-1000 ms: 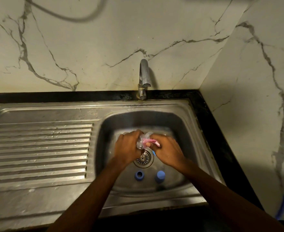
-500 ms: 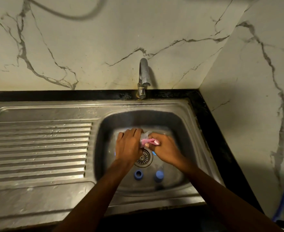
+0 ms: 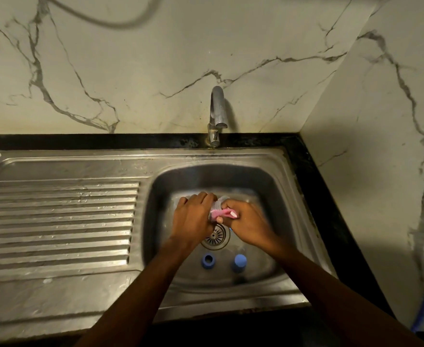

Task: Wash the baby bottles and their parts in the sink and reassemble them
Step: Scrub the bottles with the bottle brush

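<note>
Clear plastic bottle (image 3: 217, 205) is held over the middle of the sink (image 3: 276, 186) basin, just above the drain (image 3: 216, 237). The left hand (image 3: 193, 216) is wrapped round it, and the right hand (image 3: 248, 224) pinches a pink brush (image 3: 224, 213) at its mouth. A blue ring (image 3: 208, 260) and a blue cap (image 3: 240, 260) lie near the basin's front edge.

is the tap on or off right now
Looks off: no stream of water shows between the tap spout and the sink basin below it.
</note>
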